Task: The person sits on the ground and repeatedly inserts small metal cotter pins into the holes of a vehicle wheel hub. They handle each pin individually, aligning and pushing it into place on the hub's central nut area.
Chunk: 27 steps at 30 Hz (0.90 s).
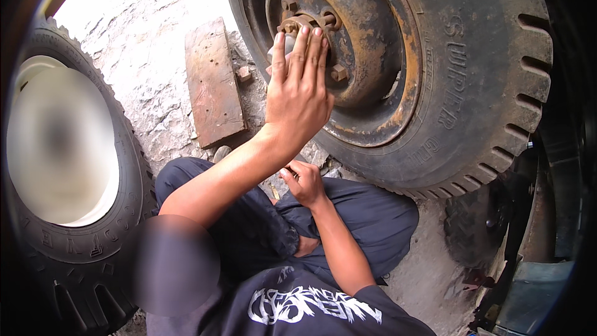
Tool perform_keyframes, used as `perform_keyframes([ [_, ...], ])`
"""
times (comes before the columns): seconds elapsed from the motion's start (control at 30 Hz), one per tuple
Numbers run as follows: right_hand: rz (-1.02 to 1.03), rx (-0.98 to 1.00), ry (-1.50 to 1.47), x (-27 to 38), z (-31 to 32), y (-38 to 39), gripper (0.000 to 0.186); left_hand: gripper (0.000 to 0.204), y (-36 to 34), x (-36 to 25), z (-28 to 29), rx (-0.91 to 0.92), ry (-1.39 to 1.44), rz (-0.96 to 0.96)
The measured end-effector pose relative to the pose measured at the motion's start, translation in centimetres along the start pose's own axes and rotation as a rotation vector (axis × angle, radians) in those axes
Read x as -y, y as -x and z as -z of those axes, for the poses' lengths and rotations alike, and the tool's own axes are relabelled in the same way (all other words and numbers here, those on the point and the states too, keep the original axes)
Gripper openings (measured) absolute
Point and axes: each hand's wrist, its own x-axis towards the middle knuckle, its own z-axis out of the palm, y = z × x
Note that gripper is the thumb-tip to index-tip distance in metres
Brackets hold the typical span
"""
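My left hand [298,84] is raised against the middle of a rusty wheel, its fingers stretched out over the hub [329,40]. Part of a pale grey object shows beside the fingers, but the hand covers most of it. Large nuts on studs surround the hub, one nut [339,73] just right of my fingers. The wheel has a brown, rusted rim [407,81] inside a black tire [460,87]. Lower down, over my lap, my right hand [303,183] is closed with its fingers curled; whatever is in them is too hidden to name.
A worn wooden board [214,87] lies on the rough stony ground [143,43], with a loose nut [244,74] beside it. At left stands another tire [81,252] with a white rim, partly blurred. A smaller treaded tire [469,230] sits at lower right. My legs are folded below the wheel.
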Motion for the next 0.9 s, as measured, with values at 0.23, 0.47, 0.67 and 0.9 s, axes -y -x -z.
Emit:
perform_keyframes([
  [0.23, -0.143, 0.060, -0.064, 0.8, -0.1, -0.5, 0.019, 0.093, -1.7, 0.5, -0.3, -0.036, 0.180, 0.073],
  [0.47, -0.074, 0.053, -0.018, 0.6, 0.1, -0.6, 0.020, 0.093, 0.3, -0.6, -1.6, -0.006, 0.114, -0.047],
  [0.67, -0.099, 0.046, -0.028, -0.2, -0.4, -0.1, 0.020, 0.082, 0.2, 0.1, -1.5, -0.071, 0.296, -0.026],
  [0.9, 0.005, 0.026, -0.049, -0.4, -0.2, -0.8, 0.022, 0.027, -2.0, 2.1, -3.3, -0.480, 0.481, 0.112],
])
